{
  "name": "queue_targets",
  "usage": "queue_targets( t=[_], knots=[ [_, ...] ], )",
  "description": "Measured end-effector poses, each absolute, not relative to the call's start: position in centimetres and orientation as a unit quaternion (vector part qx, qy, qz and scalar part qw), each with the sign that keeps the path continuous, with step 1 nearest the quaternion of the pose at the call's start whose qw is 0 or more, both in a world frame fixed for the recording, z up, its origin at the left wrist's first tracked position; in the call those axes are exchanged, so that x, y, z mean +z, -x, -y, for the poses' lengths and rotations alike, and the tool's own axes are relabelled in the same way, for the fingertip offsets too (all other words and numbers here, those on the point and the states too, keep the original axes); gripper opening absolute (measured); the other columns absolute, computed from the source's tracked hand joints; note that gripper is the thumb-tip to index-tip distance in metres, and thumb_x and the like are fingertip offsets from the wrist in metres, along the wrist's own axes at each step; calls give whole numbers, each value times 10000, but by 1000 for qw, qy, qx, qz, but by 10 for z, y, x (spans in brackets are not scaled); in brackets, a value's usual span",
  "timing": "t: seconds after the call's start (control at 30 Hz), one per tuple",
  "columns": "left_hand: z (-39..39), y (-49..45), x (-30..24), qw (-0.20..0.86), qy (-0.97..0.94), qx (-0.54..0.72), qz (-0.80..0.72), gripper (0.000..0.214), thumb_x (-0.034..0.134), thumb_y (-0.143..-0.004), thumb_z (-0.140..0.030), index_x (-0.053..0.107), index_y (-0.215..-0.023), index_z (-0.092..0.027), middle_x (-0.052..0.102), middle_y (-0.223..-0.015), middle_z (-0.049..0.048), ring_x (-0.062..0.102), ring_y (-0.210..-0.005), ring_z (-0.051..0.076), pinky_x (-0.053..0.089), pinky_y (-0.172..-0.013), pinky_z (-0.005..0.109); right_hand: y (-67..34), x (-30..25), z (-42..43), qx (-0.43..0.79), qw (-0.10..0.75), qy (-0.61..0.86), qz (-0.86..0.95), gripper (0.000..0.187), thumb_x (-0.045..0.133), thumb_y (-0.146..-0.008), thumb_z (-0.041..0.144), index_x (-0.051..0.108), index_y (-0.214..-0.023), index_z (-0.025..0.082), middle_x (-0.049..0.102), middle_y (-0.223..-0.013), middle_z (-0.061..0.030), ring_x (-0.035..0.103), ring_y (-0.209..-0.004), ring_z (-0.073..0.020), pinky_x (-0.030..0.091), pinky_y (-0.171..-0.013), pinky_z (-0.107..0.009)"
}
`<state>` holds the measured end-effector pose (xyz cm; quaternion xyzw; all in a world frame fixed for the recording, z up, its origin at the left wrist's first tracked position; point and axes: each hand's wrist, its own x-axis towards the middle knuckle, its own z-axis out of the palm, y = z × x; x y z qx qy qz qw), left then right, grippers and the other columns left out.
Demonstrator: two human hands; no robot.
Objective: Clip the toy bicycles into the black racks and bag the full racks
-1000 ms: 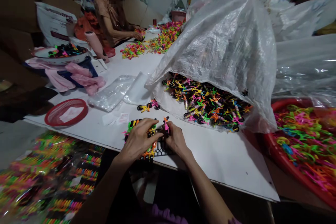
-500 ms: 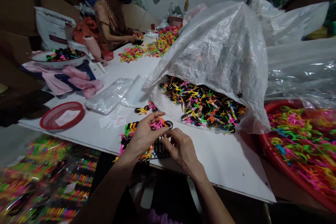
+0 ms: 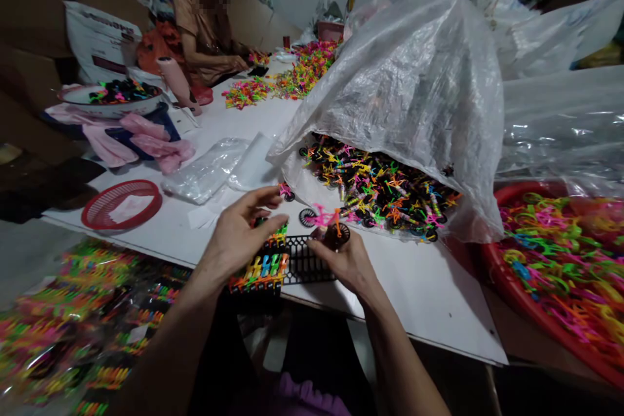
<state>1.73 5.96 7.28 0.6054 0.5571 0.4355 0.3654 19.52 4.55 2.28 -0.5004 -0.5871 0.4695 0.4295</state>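
Observation:
A black slotted rack (image 3: 305, 264) lies at the near edge of the white table (image 3: 419, 292), its left part filled with small coloured toy bikes (image 3: 260, 268). My right hand (image 3: 344, 260) pinches a pink toy bike (image 3: 323, 217) with black wheels just above the rack's right end. My left hand (image 3: 237, 234) hovers over the rack's left part, fingers curved and apart, nothing seen in it. Another toy bike (image 3: 285, 191) lies just beyond my left fingers.
A big clear plastic bag (image 3: 409, 91) spills a heap of toy bikes (image 3: 377, 192) behind the rack. A red tub (image 3: 531, 312) of coloured frames sits right. A red basket (image 3: 121, 205), clear bags (image 3: 207, 172) and pink cloth (image 3: 146, 143) lie left. Another person (image 3: 207, 26) works at the far end.
The pink bike passed from my left hand to my right, which now holds it over the rack's right end. My left hand lifted off the row of bikes and opened.

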Motion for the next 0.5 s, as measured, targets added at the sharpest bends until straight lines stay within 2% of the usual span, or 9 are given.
queue_targets(
  t=[0.03,0.1,0.17,0.23,0.3,0.37,0.43,0.5],
  knots=[
    [-61,-12,70,309,-630,424,-572,436,640,-710,-365,571,-1101,-187,617,-1005,55,577,-898,182,461,-839,355,-192,13,-51,439,444,523,580,236,652,-692,377,549,-755,174,574,-716,-6,515,-655,-130,414,-608,-232],
    [-63,-5,60,243,-699,368,-562,333,583,-760,-351,596,-1048,-184,614,-999,58,569,-926,194,450,-856,368,-184,-9,-60,435,421,544,581,220,650,-681,364,563,-747,173,597,-713,-16,538,-661,-143,433,-624,-246],
    [-63,-2,50,228,-743,331,-535,301,554,-782,-324,599,-1045,-185,601,-1051,70,546,-1010,211,425,-903,380,-176,-24,-63,468,373,541,591,174,622,-693,331,583,-737,167,598,-681,-8,542,-643,-143,437,-616,-245],
    [-63,-4,46,242,-723,345,-547,355,565,-777,-330,575,-1102,-188,585,-1114,81,527,-1064,220,404,-941,392,-174,-22,-61,491,352,524,600,154,587,-725,309,602,-771,163,604,-700,-7,546,-664,-141,440,-633,-244],
    [-65,-8,50,316,-667,377,-560,484,610,-742,-359,524,-1183,-179,582,-1135,93,547,-1041,221,431,-911,388,-176,-5,-57,525,345,475,617,174,567,-759,312,613,-845,168,611,-756,-7,549,-711,-139,441,-667,-243],
    [-67,-14,59,452,-606,380,-532,562,641,-716,-367,494,-1220,-166,613,-1067,90,592,-931,195,486,-801,338,-182,21,-52,588,315,396,632,192,569,-773,324,618,-880,172,606,-778,-2,543,-724,-132,442,-679,-239],
    [-67,-21,68,569,-547,379,-483,508,656,-711,-337,533,-1173,-166,641,-932,58,610,-789,146,495,-683,261,-187,42,-49,643,277,330,634,216,586,-770,354,629,-868,166,585,-743,6,524,-685,-119,441,-654,-230],
    [-65,-28,70,629,-493,395,-453,406,668,-715,-305,586,-1092,-181,640,-825,21,595,-677,99,472,-603,203,-189,51,-47,681,261,304,613,273,609,-750,411,636,-845,157,551,-692,13,492,-617,-102,436,-600,-221]
  ],
)
